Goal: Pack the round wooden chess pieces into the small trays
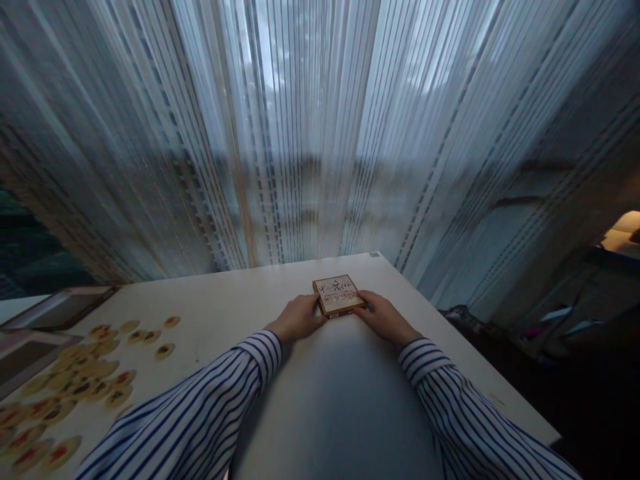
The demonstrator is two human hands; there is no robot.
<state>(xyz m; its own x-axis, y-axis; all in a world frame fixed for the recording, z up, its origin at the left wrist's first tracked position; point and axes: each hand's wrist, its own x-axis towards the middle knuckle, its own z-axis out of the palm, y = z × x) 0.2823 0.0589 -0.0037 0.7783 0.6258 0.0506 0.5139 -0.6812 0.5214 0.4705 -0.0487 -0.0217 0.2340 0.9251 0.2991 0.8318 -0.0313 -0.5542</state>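
Note:
A small flat box (pixel 338 294) with brown edges and dark writing on its pale top lies at the far part of the white table (pixel 220 300). My left hand (pixel 299 317) grips its left side, thumb against the near left corner. On the opposite side, my right hand (pixel 383 315) holds the right edge with fingers closed around the corner. Both hands rest low at the tabletop, and the undersides of the fingers are hidden.
Round wooden Chinese chess pieces (pixel 83 373), with red or black markings, are scattered at the left. Beyond them sit an open shallow tray (pixel 60 308) and another box part (pixel 25 357). A string curtain (pixel 320 147) hangs behind the table's far edge.

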